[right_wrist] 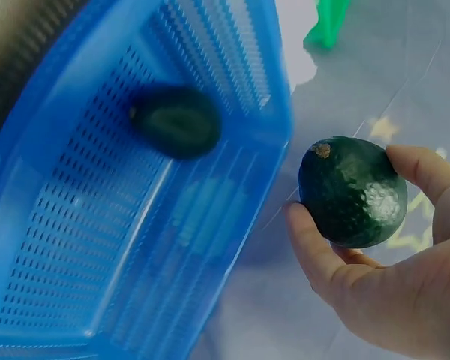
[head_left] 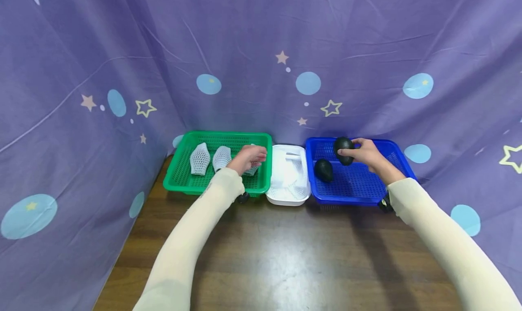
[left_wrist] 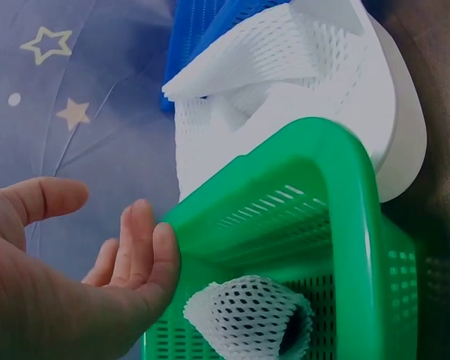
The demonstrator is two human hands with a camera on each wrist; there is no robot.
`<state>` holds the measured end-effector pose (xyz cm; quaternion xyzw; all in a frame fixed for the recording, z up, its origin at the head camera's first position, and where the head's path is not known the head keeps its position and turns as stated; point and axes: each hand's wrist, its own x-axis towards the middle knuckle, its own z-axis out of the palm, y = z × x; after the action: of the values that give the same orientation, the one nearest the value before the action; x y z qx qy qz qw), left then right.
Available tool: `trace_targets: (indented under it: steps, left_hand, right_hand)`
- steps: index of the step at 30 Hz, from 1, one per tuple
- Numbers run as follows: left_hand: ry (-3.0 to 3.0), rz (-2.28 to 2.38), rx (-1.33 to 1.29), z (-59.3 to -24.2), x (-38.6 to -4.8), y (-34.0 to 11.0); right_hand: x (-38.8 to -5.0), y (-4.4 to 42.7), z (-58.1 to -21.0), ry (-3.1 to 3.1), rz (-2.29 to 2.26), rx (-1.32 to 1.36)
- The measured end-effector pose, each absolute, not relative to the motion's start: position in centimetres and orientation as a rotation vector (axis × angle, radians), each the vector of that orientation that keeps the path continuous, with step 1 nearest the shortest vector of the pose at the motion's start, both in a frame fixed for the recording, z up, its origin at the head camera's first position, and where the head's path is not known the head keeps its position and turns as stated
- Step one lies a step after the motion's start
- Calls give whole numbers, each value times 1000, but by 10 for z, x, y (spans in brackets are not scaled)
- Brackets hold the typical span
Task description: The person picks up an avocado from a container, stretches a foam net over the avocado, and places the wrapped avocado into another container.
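My right hand [head_left: 367,154] pinches a dark green avocado [head_left: 344,150] above the blue basket [head_left: 350,201]; in the right wrist view thumb and fingers hold the avocado [right_wrist: 352,192] at its sides. Another avocado [head_left: 324,170] lies in the blue basket's left part. Over the right side of the green basket [head_left: 176,184], my left hand [head_left: 248,158] holds nothing, its fingers loosely bent and thumb apart in the left wrist view. Below it lies a white foam net sleeve [left_wrist: 247,319], with something dark at its opening. Two more net-covered pieces [head_left: 200,159] [head_left: 222,157] lie to the left.
Between the two coloured baskets stands a white basket [head_left: 287,202] with white foam nets [head_left: 291,168] inside. All three stand on a brown wooden table [head_left: 285,256], against a purple patterned curtain [head_left: 253,43].
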<state>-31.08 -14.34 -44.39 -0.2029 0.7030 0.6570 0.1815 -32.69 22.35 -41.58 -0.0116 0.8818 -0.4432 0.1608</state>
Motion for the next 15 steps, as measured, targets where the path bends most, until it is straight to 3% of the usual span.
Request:
trace_targets:
  steps: [15]
  left_hand:
    - [2006,1835,-395,-441,-301,-122]
  right_hand:
    - [-257,183,-412,2563,-1321,-409]
